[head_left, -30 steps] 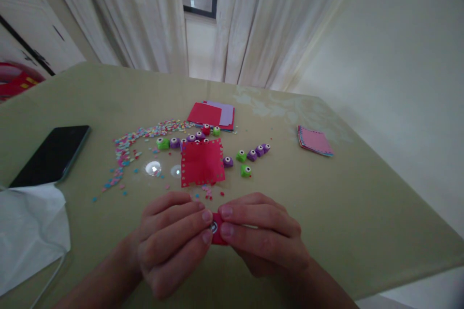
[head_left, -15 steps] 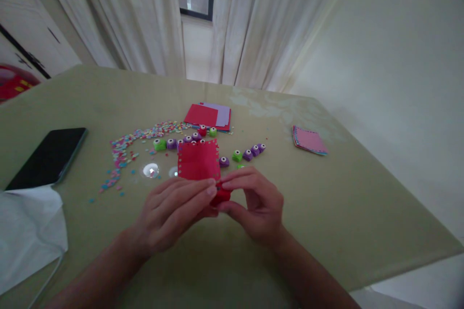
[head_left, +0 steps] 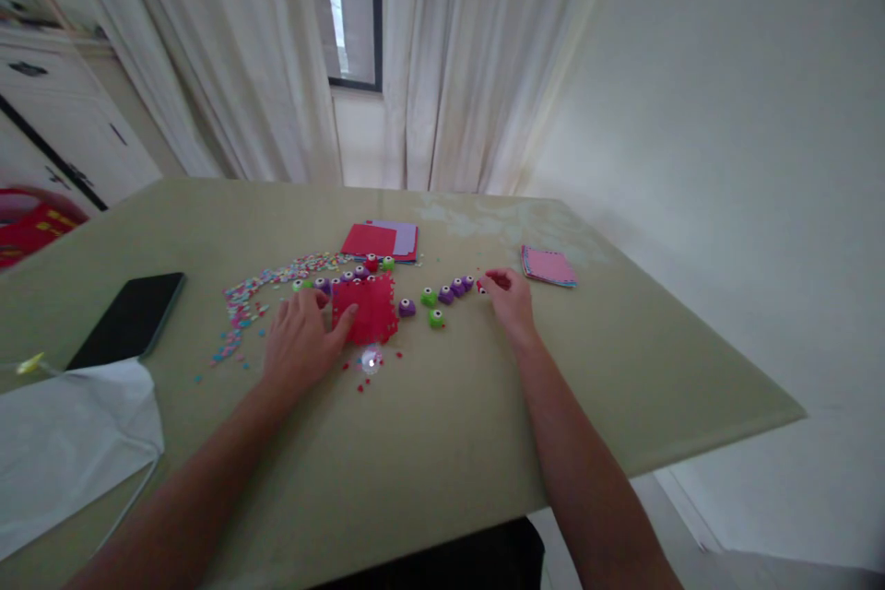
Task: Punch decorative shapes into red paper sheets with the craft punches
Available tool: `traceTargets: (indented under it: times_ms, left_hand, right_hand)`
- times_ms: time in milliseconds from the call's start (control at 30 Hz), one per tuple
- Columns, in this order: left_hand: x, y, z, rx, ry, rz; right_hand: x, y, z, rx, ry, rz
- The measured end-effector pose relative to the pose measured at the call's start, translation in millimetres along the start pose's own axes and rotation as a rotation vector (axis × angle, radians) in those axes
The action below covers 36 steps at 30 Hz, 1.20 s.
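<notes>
A square red paper card (head_left: pixel 366 312) with small notches punched along its edges lies in the middle of the table. My left hand (head_left: pixel 300 336) is at its left side, thumb resting on the card and fingers spread, index finger bent. To the right, my right hand (head_left: pixel 510 302) pinches a small red craft paper punch (head_left: pixel 482 287) with a white top, mostly hidden by the fingers. That punch is at the right end of a row of purple punches (head_left: pixel 457 287) and a green punch (head_left: pixel 429 297). Another green punch (head_left: pixel 435 318) stands in front of the row.
Multicoloured confetti (head_left: pixel 277 277) curves across the left. Behind it is a stack of red and lilac paper (head_left: pixel 380 240); pink notched cards (head_left: pixel 548 265) lie at right. A phone (head_left: pixel 128 321) and a white face mask (head_left: pixel 76 452) are on the left. A shiny clear disc (head_left: pixel 371 359) lies in front.
The red card has been lowered to the table. My right hand has moved right with the red punch, away from the card. Red paper bits now lie in front of the card. The view has shifted.
</notes>
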<state>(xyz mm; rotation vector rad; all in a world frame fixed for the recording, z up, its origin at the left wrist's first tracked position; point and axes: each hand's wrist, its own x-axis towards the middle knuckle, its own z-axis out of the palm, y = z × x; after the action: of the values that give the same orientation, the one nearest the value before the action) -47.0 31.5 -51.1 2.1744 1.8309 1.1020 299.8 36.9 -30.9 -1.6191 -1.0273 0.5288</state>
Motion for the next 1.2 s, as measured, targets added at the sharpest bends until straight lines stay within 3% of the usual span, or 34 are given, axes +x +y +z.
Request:
traceTargets:
  times_ms: [67,233,367,500,567,733,800,1000,1100,1200]
  left_hand:
    - [1,1,2.1,-0.152,-0.013,-0.079]
    - [4,23,0.7,-0.775,-0.02,-0.23]
    - [1,42,-4.3,-0.996,-0.007,-0.259]
    - [-4,48,-5.7,-1.017,0.016,-0.261]
    - [-7,49,-5.5,-1.01,0.033,-0.254]
    - [-12,52,-4.9,-0.985,0.034,-0.243]
    - [-13,52,-4.7,-0.96,0.001,-0.245]
    - [-13,46,-0.8,-0.936,-0.102,-0.273]
    - [-13,44,0.9,-0.94,-0.116,-0.293]
    - [-13,43,-0.2,-0.915,-0.126,-0.288]
  right_hand:
    - [1,5,-1,-0.073,0.023,0.009]
    - [-6,9,-1,-0.231,0.008,-0.002]
    - [-7,9,-5,-0.284,0.053,-0.038]
    - [-11,0,-9,-0.242,0.134,-0.135]
    - [-21,-10,-4,-0.189,0.105,-0.222]
    - [-61,-28,39,-0.028,-0.262,-0.408]
    - [-69,-28,53,0.162,-0.438,-0.337]
    - [-57,-22,49,0.352,-0.559,-0.182]
    - [-58,-24,46,0.425,-0.548,-0.113]
    - [-60,-28,48,0.515,-0.447,-0.053]
